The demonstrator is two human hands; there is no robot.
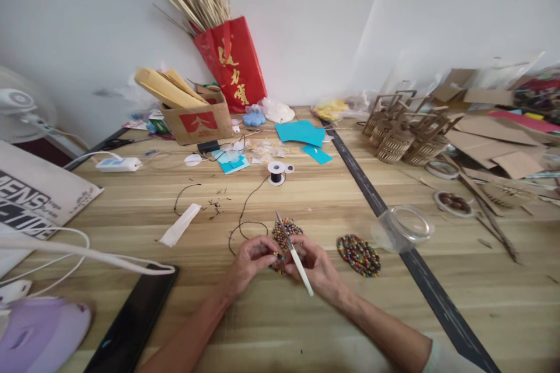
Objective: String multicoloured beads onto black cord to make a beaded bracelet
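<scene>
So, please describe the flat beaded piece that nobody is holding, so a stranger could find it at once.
Start at the dark strip crossing the wooden table. Just left of it, beside the right hand, lies the loose beaded disc. Unlike the beaded piece between both hands, it lies alone, untouched.

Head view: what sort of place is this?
Probably a home or small craft workshop: a wooden table strewn with beaded mats, a thread spool, cardboard baskets and paper scraps.
</scene>
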